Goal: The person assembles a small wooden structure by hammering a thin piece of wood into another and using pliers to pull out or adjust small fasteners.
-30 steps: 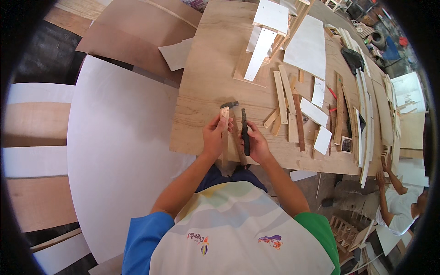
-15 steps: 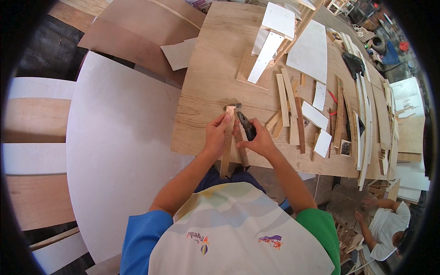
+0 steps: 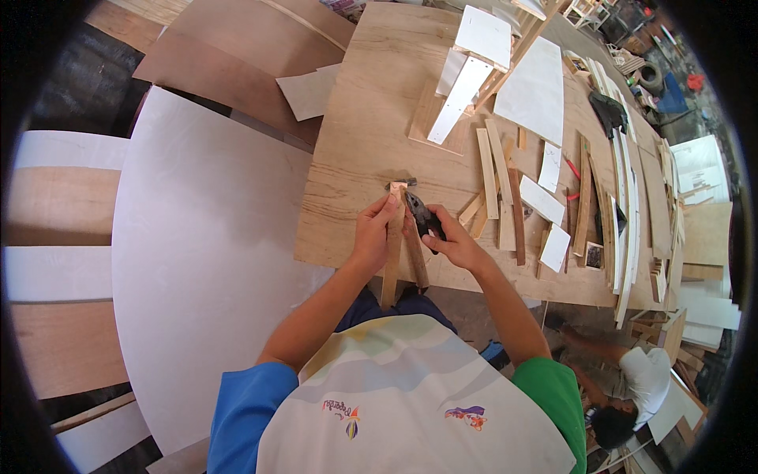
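My left hand (image 3: 375, 231) is closed around a light wooden strip (image 3: 392, 257), held near its far end. In my right hand (image 3: 459, 241) is a pair of black pliers (image 3: 426, 222), its handles spread apart. The pliers' jaws are beside the strip's far end; whether they grip anything is too small to tell. Just beyond that end is a dark hammer head (image 3: 404, 182). A brown wooden handle (image 3: 415, 257), seemingly the hammer's, runs alongside the strip toward my body and is partly hidden by my hands.
Wood strips (image 3: 505, 189) and white offcuts (image 3: 542, 197) lie right on the plywood table (image 3: 355, 118). Beyond stands a white-panelled wooden piece (image 3: 462, 95). A big white sheet (image 3: 205, 237) fills the left. Lower right, another person (image 3: 643, 383) bends low.
The pliers have moved closer to the strip's far end, and their handles have spread apart. My left hand has barely moved. The other person has bent further over, toward the left.
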Demonstrator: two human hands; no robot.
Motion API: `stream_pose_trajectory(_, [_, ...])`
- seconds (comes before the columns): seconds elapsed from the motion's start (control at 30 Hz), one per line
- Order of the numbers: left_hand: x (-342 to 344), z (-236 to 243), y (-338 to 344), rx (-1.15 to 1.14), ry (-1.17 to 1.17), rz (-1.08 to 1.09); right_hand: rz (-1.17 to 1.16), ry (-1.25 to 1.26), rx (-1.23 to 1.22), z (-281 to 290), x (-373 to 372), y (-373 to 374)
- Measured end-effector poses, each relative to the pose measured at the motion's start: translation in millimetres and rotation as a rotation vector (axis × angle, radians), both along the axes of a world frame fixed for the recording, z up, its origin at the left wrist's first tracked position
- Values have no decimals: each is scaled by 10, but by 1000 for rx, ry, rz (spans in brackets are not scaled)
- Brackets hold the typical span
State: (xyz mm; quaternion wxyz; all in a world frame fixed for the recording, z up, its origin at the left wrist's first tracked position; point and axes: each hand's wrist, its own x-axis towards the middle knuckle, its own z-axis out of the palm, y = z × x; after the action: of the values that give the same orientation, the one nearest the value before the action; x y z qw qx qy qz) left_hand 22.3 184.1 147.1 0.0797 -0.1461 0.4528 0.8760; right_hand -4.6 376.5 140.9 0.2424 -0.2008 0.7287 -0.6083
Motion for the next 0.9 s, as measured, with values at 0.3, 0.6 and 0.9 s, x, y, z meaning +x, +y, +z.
stream_pose_trajectory(0.3, [22,52,10,8,-31,-8,65,-47,-24,-189,-52,86])
stream_pose_trajectory(0.6, [-1,94,4,57,-95,-26,142,-233,-168,-73,-86,106])
stream_pose_trajectory(0.9, [-7,89,29,76,-85,-41,101,-211,-122,-95,-130,105])
